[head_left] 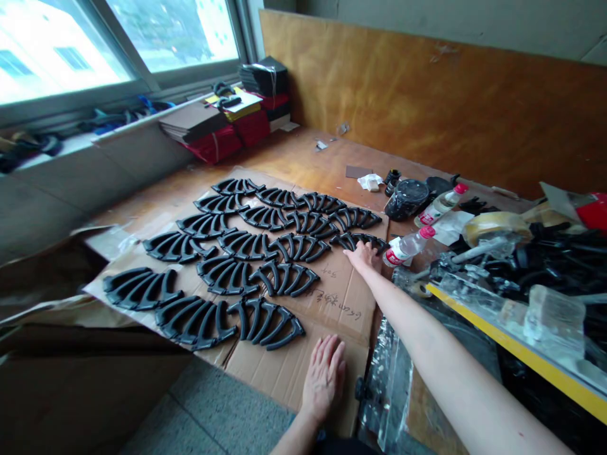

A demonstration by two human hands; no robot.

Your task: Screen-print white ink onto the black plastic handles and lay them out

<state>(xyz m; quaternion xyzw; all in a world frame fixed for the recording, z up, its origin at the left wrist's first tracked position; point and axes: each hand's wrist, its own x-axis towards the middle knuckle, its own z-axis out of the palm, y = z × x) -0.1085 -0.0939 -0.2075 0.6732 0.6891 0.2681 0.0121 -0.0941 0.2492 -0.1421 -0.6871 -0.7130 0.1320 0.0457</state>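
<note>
Black ribbed piece (349, 240) at your right hand (364, 255) seems light, stiff, slick — take its joined edge; pinch unclear — your left hand (324, 377) lies flat, fingers loosely together.

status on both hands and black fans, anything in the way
Right hand at rightmost black fan. Left hand on cardboard. Other fans in rows. Nearer bottle close beside right hand.

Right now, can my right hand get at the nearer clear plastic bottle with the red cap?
Probably yes: the bottle is close beside your right hand, with nothing visible blocking the way, though that hand is at a black, fan-shaped set of curved pieces.
</note>
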